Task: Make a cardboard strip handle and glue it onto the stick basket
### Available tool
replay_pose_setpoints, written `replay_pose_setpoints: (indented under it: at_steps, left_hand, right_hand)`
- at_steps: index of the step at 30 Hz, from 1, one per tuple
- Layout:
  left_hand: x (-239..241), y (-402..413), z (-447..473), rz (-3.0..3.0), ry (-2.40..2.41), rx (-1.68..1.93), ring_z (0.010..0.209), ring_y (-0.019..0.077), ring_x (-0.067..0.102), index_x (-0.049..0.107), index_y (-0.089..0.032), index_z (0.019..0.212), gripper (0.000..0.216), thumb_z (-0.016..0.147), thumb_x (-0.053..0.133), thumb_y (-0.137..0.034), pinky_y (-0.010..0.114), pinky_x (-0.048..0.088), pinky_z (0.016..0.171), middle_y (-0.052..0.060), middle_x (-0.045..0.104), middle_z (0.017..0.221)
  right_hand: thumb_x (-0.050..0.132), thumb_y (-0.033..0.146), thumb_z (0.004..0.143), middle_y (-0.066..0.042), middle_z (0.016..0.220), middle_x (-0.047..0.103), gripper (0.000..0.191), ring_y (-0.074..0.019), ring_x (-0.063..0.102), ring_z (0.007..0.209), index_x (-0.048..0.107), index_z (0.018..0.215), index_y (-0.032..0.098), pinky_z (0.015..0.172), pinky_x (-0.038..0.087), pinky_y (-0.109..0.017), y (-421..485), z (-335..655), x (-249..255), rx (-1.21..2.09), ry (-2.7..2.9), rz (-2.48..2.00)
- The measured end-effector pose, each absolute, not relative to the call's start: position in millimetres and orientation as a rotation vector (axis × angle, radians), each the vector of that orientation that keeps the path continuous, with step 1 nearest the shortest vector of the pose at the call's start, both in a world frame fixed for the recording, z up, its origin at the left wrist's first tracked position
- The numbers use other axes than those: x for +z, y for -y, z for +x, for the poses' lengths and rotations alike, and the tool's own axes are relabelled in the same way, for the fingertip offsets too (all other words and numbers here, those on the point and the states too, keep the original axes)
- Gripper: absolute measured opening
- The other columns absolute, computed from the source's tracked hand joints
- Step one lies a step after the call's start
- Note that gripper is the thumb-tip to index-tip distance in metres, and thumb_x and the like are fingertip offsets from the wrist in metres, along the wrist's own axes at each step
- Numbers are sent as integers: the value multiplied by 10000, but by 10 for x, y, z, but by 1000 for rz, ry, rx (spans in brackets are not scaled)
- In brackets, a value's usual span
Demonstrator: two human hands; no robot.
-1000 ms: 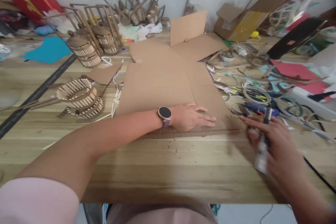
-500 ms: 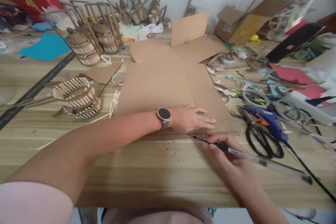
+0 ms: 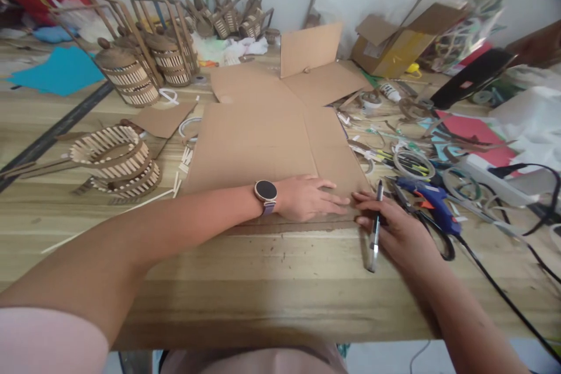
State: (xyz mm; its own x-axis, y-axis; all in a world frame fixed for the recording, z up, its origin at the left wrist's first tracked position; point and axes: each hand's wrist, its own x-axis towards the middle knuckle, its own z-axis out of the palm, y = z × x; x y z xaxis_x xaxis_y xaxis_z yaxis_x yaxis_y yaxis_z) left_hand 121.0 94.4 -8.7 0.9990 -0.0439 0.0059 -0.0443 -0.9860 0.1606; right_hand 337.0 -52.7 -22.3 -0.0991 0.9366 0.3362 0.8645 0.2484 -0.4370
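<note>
A large sheet of brown cardboard (image 3: pixel 249 140) lies on the wooden table in front of me. My left hand (image 3: pixel 309 197), with a watch (image 3: pixel 266 191) on its wrist, rests flat on the sheet near its front edge, fingers spread. At the sheet's front right corner is my right hand (image 3: pixel 390 222), its fingertips touching or close to the cardboard. A dark-tipped pen (image 3: pixel 376 234) is held between its fingers, tip pointing away from me. Scissors (image 3: pixel 440 235), partly hidden behind the right hand, lie beside a blue glue gun (image 3: pixel 432 201).
An unfinished slatted basket (image 3: pixel 118 158) stands at left, with lidded baskets (image 3: pixel 127 76) behind it. Folded cardboard (image 3: pixel 311 49) and an open box (image 3: pixel 390 47) stand at the back. Tape rolls (image 3: pixel 413 163), strips and red paper (image 3: pixel 475 137) clutter the right side. A black cord (image 3: pixel 495 286) runs to the front right.
My right hand has moved right and away from me to the cardboard's corner, and the pen has swung from lying sideways to pointing forward. My left hand stays on the sheet.
</note>
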Motion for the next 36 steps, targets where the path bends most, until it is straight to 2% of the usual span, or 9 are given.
replay_pose_setpoints:
  at_steps: [8, 14, 21, 29, 33, 36]
  left_hand:
    - [-103, -937, 1216, 2982, 65, 41, 1419, 243, 315, 451, -347, 1430, 447, 989, 416, -286, 470, 362, 1124, -99, 410, 1526]
    - [-99, -927, 1207, 3005, 57, 33, 1414, 253, 318, 447, -304, 1440, 442, 1002, 385, -298, 465, 370, 1120, -94, 400, 1532]
    - [-115, -928, 1203, 3000, 50, 68, 1415, 240, 323, 455, -330, 1431, 437, 1002, 378, -291, 451, 387, 1102, -91, 421, 1522]
    - [-91, -915, 1205, 3025, 26, 6, 1426, 232, 305, 450, -345, 1430, 433, 1013, 343, -298, 424, 347, 1123, -114, 385, 1538]
    - [-68, -913, 1196, 3050, 35, -34, 1428, 233, 298, 431, -338, 1443, 446, 1011, 330, -290, 417, 350, 1118, -115, 358, 1552]
    - [-78, -924, 1186, 3039, 54, 4, 1421, 243, 304, 424, -317, 1451, 454, 1007, 332, -287, 426, 375, 1098, -101, 355, 1555]
  right_hand:
    - [602, 320, 885, -88, 1212, 687, 111, -283, 619, 1171, 636, 984, 281, 973, 515, -515, 564, 3434, -391, 209, 1910, -1609]
    - [587, 319, 894, -97, 1211, 689, 99, -285, 613, 1182, 642, 960, 271, 979, 507, -517, 545, 3431, -382, 209, 1930, -1603]
    - [586, 320, 899, -92, 1203, 695, 93, -284, 612, 1182, 646, 945, 267, 1004, 482, -541, 539, 3424, -373, 194, 1933, -1612]
    - [587, 308, 896, -89, 1193, 699, 88, -265, 631, 1154, 650, 939, 264, 984, 507, -501, 525, 3417, -374, 193, 1925, -1595]
    - [590, 319, 894, -94, 1187, 704, 117, -281, 623, 1168, 653, 973, 261, 974, 511, -496, 539, 3380, -320, 189, 1930, -1586]
    - [540, 348, 921, -84, 1154, 716, 216, -284, 647, 1117, 648, 1090, 267, 935, 522, -475, 615, 3278, -191, 42, 1802, -1689]
